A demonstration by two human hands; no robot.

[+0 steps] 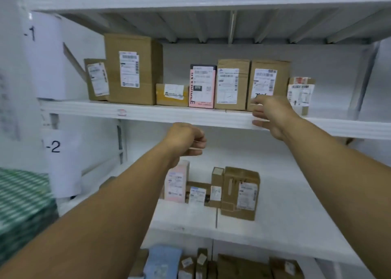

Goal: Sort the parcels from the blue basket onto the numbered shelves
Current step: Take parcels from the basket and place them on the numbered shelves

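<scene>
- At the far left we saw the upper sign [31, 33], reading "-1", and the lower sign [54, 146], reading "-2", beside the white shelves.
- On the upper shelf [169, 114] a small brown box [96, 79] leaned against a tall brown box [133, 69].
- Our left hand [186, 139] hung below that shelf's front edge, its fingers curled in with nothing in them.
- Next along the upper shelf stood a flat box [172, 94], a pink parcel [202, 86] and two labelled boxes, the middle box [231, 84] and the right box [268, 82], side by side.
- Our right hand [273, 113] reached with spread fingers to the right box's lower front; we could not tell whether it touched.
- On the middle shelf [285, 215] sat a cluster of parcels [241, 192].
</scene>
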